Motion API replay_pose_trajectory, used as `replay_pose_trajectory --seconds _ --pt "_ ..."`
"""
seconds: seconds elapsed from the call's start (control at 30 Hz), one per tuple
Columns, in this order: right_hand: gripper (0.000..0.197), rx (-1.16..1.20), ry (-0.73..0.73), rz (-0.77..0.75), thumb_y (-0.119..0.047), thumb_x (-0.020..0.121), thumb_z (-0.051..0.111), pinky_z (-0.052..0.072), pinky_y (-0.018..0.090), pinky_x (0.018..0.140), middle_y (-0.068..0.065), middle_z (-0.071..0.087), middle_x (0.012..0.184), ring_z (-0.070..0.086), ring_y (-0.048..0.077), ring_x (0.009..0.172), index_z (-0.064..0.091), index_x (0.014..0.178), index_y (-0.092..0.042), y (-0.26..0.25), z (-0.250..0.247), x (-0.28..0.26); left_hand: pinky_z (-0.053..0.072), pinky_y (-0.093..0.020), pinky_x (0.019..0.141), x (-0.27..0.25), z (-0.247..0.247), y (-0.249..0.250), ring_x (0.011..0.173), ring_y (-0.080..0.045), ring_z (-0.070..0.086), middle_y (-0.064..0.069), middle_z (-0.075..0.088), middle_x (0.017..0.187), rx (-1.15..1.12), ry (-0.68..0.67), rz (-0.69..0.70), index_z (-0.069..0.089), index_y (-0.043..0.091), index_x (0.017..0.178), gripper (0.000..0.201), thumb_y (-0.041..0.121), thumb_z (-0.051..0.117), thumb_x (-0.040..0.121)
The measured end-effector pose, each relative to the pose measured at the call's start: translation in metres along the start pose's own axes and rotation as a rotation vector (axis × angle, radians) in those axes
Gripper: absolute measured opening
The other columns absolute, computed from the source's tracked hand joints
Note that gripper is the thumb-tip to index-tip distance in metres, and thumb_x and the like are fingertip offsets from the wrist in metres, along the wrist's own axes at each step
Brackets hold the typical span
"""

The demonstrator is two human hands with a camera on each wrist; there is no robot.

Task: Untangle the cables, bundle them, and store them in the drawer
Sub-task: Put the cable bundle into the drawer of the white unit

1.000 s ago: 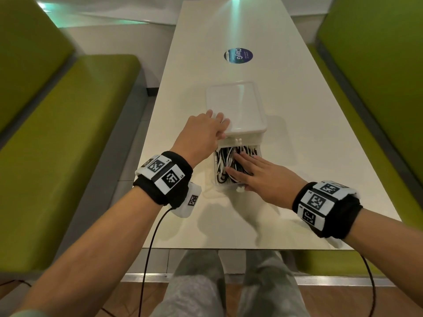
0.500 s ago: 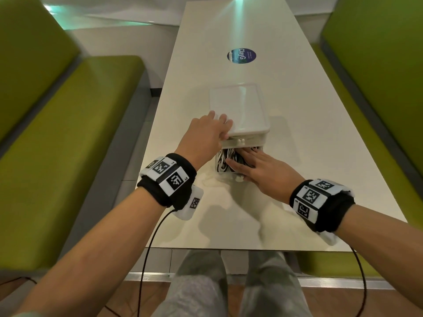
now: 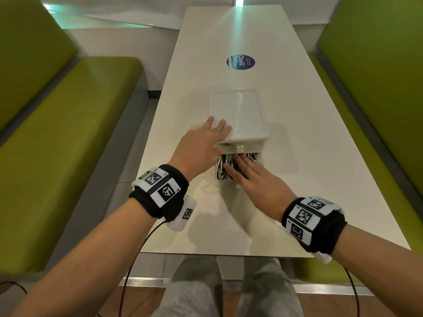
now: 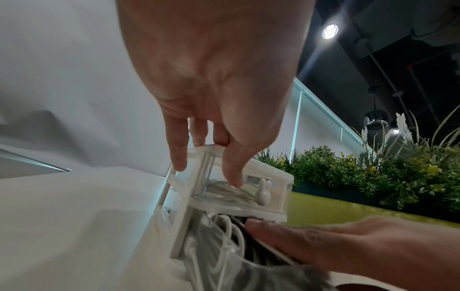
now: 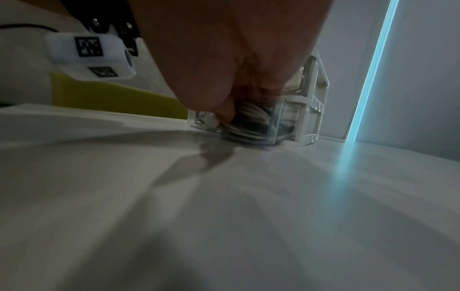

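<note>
The lower drawer (image 3: pixel 238 167) of the small white drawer unit (image 3: pixel 238 115) stands less far out than a second ago; it has slid most of the way back in, with only its front part showing. The black and white cables (image 3: pixel 223 168) lie coiled inside it. The right hand (image 3: pixel 254 179), its grip spread with fingers flat on the cables, presses them down at the drawer's front. The left hand (image 3: pixel 203 143) braces the unit's near-left corner, fingers straight on its top, thumb down the front. On the bench (image 3: pixel 206 225) no cable lies loose, so storing looks almost done; only the last push remains.
</note>
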State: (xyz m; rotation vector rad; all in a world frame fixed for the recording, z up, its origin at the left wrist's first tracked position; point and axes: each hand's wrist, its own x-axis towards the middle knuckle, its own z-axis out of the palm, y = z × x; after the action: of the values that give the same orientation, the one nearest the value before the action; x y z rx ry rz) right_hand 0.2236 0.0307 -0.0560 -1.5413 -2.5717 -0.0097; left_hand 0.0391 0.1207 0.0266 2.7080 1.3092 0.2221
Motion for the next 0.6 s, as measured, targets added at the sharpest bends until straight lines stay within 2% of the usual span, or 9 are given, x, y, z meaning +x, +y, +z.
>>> replay_pose_trajectory --seconds 0.03,0.07,0.13,0.2,0.3,0.37,0.47,0.53,0.6 --pt "0.075 0.005 -0.003 0.002 0.005 0.081 0.037 0.026 0.049 0.116 0.024 0.025 0.155 0.024 0.039 0.144 0.022 0.152 -0.013 0.001 -0.002 0.001 0.041 -0.045 0.101 0.001 0.000 -0.001 0.148 -0.019 0.016 0.008 0.031 0.157 0.007 -0.007 -0.004 0.036 0.025 0.147 0.056 0.020 0.056 0.095" --pt "0.075 0.025 0.011 0.008 0.007 0.082 0.046 0.026 0.047 0.116 0.022 0.027 0.155 0.026 0.038 0.143 0.025 0.151 -0.013 0.004 -0.007 0.000 0.041 -0.045 0.102 0.001 0.001 -0.002 0.149 -0.019 0.015 0.009 0.029 0.157 0.004 -0.014 -0.007 0.035 0.025 0.148 0.060 0.021 0.059 0.093" --pt "0.068 0.075 0.097 0.057 0.002 0.082 0.066 0.038 0.045 0.109 0.018 0.043 0.147 0.042 0.035 0.135 0.040 0.144 -0.008 0.010 -0.018 -0.006 0.042 -0.044 0.100 0.001 0.006 -0.003 0.149 -0.018 0.013 0.010 0.027 0.158 -0.034 -0.011 -0.012 0.033 0.027 0.148 0.068 0.026 0.065 0.088" --pt "0.054 0.083 0.183 0.082 -0.011 0.084 0.071 0.048 0.042 0.097 0.017 0.056 0.135 0.057 0.034 0.121 0.052 0.134 -0.003 0.014 -0.023 -0.014 0.045 -0.043 0.098 -0.001 0.012 -0.004 0.149 -0.017 0.012 0.011 0.028 0.157 -0.090 0.022 -0.021 0.034 0.028 0.148 0.073 0.029 0.071 0.084" --pt "0.050 -0.078 0.202 0.020 -0.009 0.076 0.079 0.052 0.037 0.090 0.016 0.065 0.121 0.066 0.030 0.106 0.063 0.122 0.001 0.014 -0.013 -0.017 0.044 -0.041 0.099 -0.001 0.016 -0.005 0.149 -0.018 0.016 0.010 0.032 0.156 -0.112 0.058 -0.016 0.038 0.027 0.146 0.075 0.028 0.074 0.080" --pt "0.050 -0.139 0.181 0.005 -0.004 0.069 0.082 0.052 0.040 0.092 0.018 0.068 0.115 0.066 0.031 0.107 0.065 0.116 0.003 0.013 -0.004 -0.010 0.043 -0.038 0.099 0.000 0.015 -0.006 0.148 -0.020 0.017 0.009 0.034 0.155 -0.104 0.060 0.004 0.040 0.025 0.145 0.073 0.024 0.074 0.080" --pt "0.051 -0.179 0.101 0.031 -0.008 0.069 0.080 0.048 0.045 0.096 0.018 0.069 0.113 0.062 0.033 0.114 0.065 0.116 0.002 0.010 -0.005 -0.003 0.041 -0.038 0.101 0.000 0.014 -0.009 0.149 -0.019 0.016 0.009 0.032 0.156 -0.105 0.050 0.016 0.039 0.026 0.146 0.076 0.019 0.074 0.080" --pt "0.049 -0.166 0.081 0.077 -0.016 0.075 0.078 0.046 0.049 0.098 0.013 0.068 0.117 0.057 0.033 0.121 0.064 0.120 -0.002 0.008 -0.012 -0.004 0.041 -0.040 0.104 0.000 0.014 -0.010 0.149 -0.017 0.012 0.010 0.027 0.157 -0.118 0.038 0.013 0.035 0.027 0.148 0.083 0.024 0.078 0.077" --pt "0.048 -0.060 0.126 0.137 -0.025 0.080 0.075 0.047 0.050 0.097 0.011 0.064 0.124 0.052 0.035 0.126 0.062 0.122 -0.006 0.004 -0.026 -0.007 0.041 -0.041 0.107 -0.003 0.019 -0.013 0.150 -0.013 0.003 0.012 0.018 0.160 -0.135 0.015 0.023 0.025 0.027 0.152 0.100 0.036 0.083 0.070"
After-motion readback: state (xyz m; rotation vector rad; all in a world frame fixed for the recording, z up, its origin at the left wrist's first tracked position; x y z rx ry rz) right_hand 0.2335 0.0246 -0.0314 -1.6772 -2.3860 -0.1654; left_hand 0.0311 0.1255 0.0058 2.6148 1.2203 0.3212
